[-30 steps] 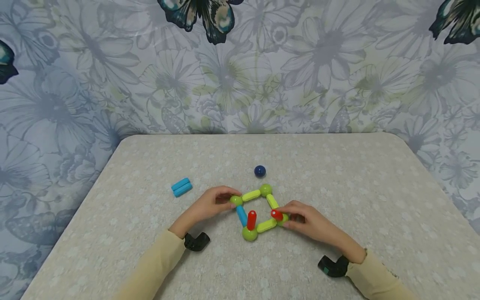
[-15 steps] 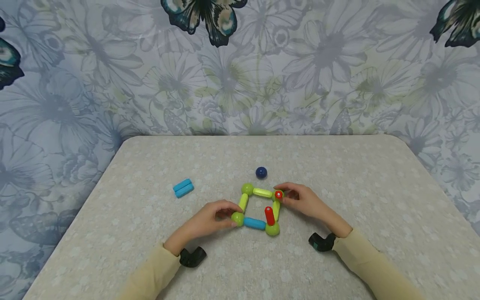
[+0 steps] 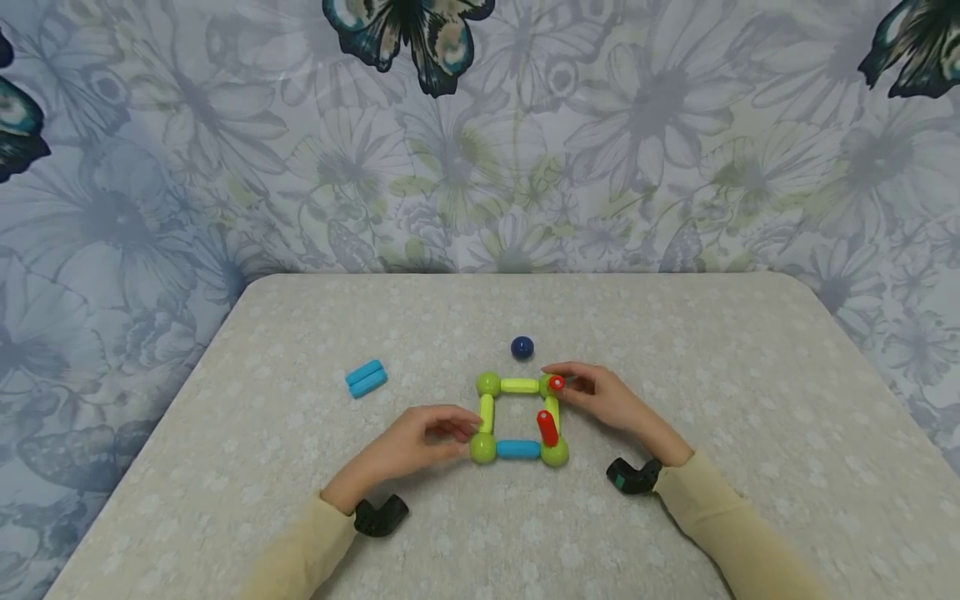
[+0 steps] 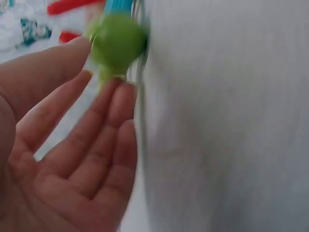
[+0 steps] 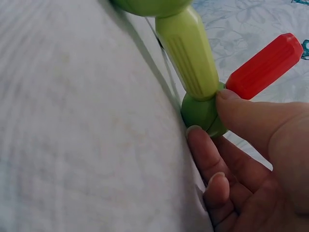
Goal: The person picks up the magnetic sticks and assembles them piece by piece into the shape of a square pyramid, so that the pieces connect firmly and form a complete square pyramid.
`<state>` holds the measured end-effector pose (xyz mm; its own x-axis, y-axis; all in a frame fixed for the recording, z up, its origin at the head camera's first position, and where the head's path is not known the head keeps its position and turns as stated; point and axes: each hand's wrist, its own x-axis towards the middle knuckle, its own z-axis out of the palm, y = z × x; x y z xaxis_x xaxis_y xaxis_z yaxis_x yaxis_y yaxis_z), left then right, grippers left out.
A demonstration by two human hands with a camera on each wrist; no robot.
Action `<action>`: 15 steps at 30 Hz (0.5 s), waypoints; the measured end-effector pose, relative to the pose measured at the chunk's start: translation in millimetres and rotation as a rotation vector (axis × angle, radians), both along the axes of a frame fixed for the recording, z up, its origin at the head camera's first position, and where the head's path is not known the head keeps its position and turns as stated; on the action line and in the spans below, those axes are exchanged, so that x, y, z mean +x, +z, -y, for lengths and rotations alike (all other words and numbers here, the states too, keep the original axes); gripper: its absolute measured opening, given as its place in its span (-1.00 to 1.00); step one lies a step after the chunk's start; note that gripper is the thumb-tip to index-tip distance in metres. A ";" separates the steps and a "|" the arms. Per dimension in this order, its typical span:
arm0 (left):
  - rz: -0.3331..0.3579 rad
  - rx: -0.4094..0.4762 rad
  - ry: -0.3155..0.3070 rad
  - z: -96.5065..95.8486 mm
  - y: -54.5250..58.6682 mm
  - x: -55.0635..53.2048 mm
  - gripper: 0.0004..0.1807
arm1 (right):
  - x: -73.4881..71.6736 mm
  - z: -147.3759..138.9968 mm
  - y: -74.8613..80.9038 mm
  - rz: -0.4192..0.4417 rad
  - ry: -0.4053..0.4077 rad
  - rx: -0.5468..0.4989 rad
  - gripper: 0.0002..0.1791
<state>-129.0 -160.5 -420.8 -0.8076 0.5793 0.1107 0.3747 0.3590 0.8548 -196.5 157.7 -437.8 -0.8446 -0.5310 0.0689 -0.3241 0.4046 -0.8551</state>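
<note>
A four-sided frame of green balls and short rods lies on the table. Its near side is a blue rod (image 3: 518, 449); the other sides are yellow-green rods (image 3: 519, 386). One red rod (image 3: 547, 427) rises from the near-right ball (image 3: 555, 453). Another red rod (image 5: 264, 66) sticks up from the far-right ball (image 5: 198, 112), which my right hand (image 3: 600, 396) pinches between thumb and fingers. Beside the near-left ball (image 3: 483, 448), my left hand (image 3: 423, 435) has its fingers loosely extended; the left wrist view shows thumb and fingertips close to that ball, contact unclear.
A dark blue ball (image 3: 522, 348) sits just beyond the frame. Two blue rods (image 3: 366, 378) lie side by side to the left. The pale patterned tabletop (image 3: 675, 333) ends at a flowered wall (image 3: 660, 167).
The frame has turned clockwise, its blue rod swinging round to the near side. My right hand has moved away from me with its ball; the left came nearer, then loosened from its ball.
</note>
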 end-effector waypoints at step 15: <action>-0.203 -0.175 0.733 84.2 2.2 -16.1 -0.78 | 6.9 2.9 5.7 -0.003 -0.018 -0.008 -0.61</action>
